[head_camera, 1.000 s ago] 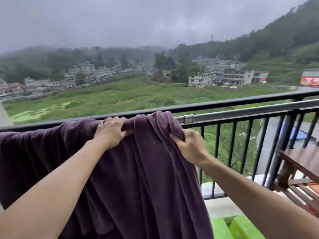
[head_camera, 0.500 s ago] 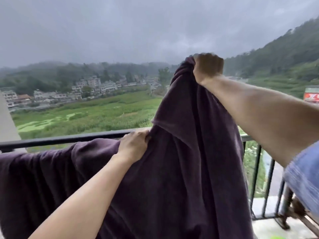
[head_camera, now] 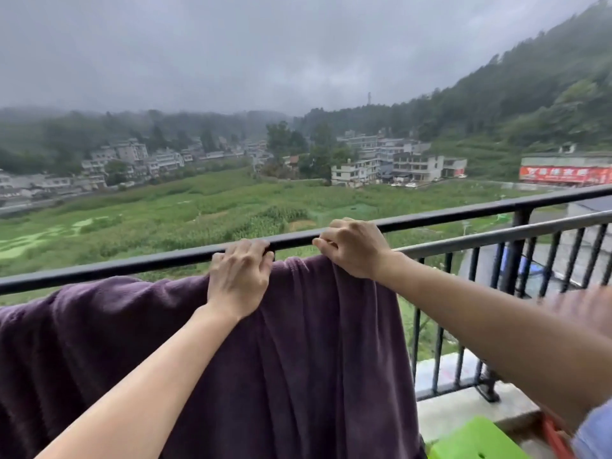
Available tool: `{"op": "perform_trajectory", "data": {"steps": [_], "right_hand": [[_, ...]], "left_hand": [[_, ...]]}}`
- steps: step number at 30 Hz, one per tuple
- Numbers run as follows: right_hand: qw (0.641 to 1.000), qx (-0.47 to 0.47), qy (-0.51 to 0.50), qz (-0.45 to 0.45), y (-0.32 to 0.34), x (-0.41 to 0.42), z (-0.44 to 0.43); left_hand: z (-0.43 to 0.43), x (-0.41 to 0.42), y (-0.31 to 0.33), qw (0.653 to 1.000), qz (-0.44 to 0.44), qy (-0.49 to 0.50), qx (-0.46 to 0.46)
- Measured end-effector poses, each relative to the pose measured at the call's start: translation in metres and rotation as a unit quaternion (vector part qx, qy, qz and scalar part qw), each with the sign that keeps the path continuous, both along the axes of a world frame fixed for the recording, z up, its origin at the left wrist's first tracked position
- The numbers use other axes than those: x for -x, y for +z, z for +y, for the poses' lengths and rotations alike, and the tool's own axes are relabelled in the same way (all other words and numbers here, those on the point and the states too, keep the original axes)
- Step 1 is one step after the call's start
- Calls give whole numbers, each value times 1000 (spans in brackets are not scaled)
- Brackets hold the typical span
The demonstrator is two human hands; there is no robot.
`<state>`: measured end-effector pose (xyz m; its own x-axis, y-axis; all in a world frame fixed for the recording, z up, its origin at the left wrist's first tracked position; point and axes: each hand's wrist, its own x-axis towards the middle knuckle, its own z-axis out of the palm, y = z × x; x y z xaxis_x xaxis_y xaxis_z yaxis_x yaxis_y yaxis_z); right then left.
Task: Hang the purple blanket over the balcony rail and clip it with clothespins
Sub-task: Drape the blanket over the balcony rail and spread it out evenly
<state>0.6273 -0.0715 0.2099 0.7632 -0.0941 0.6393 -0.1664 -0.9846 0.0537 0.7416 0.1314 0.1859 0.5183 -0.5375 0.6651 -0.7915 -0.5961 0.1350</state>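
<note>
Purple blanket (head_camera: 298, 359) is hung lengthwise along the rail (head_camera: 132, 265), falling below the fingers (head_camera: 245, 251). Its top edge is gripped by the curled left hand (head_camera: 240, 279) and right hand (head_camera: 354, 248), the right nearer its end.

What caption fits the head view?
Left hand and right hand hold the purple blanket at the balcony rail.

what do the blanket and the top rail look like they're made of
The blanket looks like plush fleece, matte purple: fuzzy nap, soft folds. The top rail is probably metal painted black, semi-gloss: smooth, with a pale sheen along its top.
</note>
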Motion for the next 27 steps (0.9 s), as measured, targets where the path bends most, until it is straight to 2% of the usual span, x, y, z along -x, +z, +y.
{"op": "perform_trajectory", "data": {"steps": [1,3,7,9,12,14,19,21,24,27], "right_hand": [[998,45,19,-39,-14,11,-2],[992,88,14,-88,-40,32,-9],[987,35,-60,-144,-80,73,-20],[984,-21,-104,-145,-98,83,-17],[982,-101,-142,-72,-112,80,-5],[987,-80,-120,-72,-112,76,3],[976,-3,-76,-206,-42,89,-25],[971,22,-84,-225,4,88,-49],[964,27,-145,-223,70,85,-92],[942,-14,-241,-232,116,88,-134]], "left_hand": [[-12,10,-3,998,-16,-31,-43],[-30,25,-6,990,-46,-23,-132],[-45,25,-3,987,-47,-12,-153],[-48,24,-4,987,-43,-16,-153],[-50,29,-4,988,-40,-14,-152],[-48,31,-4,988,-39,-14,-148],[-42,37,-4,991,-52,-21,-123],[-46,45,0,990,-58,-7,-126],[-57,55,13,990,-66,20,-121],[-69,61,26,994,-61,37,-87]]}}
